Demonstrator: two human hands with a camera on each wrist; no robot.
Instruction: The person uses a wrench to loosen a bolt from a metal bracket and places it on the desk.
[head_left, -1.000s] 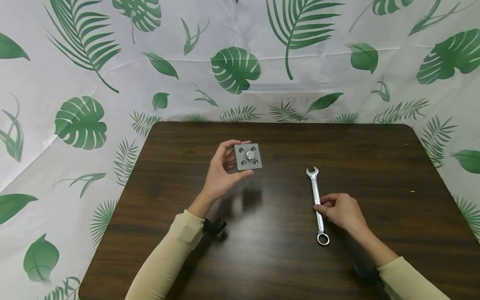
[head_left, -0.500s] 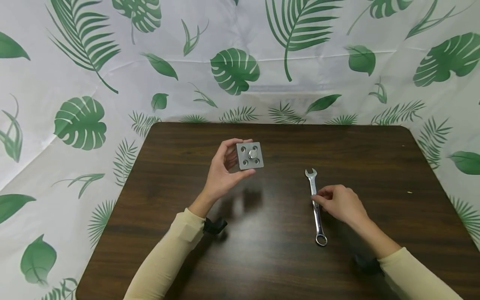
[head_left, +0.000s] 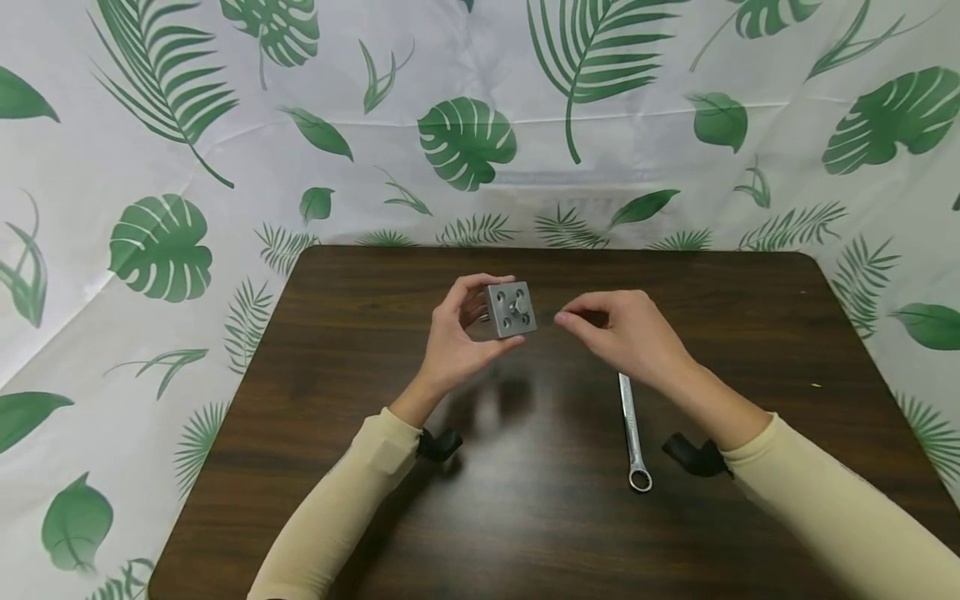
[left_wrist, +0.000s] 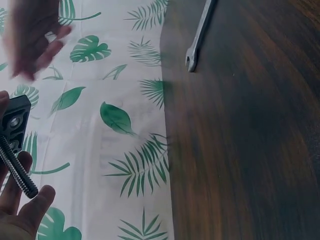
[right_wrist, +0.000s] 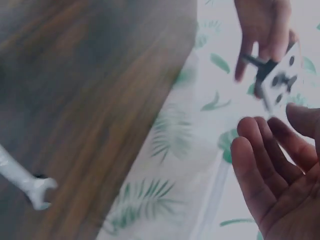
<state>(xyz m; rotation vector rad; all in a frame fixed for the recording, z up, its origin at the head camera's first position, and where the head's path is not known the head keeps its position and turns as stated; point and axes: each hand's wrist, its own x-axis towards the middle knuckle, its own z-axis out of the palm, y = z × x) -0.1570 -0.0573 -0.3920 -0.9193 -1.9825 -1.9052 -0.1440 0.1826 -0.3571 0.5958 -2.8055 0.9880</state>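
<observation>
A square grey metal plate (head_left: 511, 309) with holes and a bolt head at its centre is held above the table by the left hand (head_left: 459, 340), thumb under its lower edge and fingers at its top. From the back of the plate sticks a threaded bolt (left_wrist: 19, 170) in the left wrist view. Just right of the plate, the right hand (head_left: 637, 342) hangs in the air with thumb and fingers close together. The right wrist view shows that hand (right_wrist: 280, 175) empty, its fingers loosely bent and apart from the plate (right_wrist: 281, 79).
On the dark wooden table (head_left: 360, 333) lies a silver combination wrench (head_left: 632, 433), its upper part hidden in the head view by the right hand. Its jaw end (right_wrist: 39, 192) shows in the right wrist view. A white cloth with green leaves (head_left: 465, 67) hangs behind the table.
My right hand has let go of the wrench and moved up and left, close to the plate. The left hand has shifted slightly right and turned the plate a little.
</observation>
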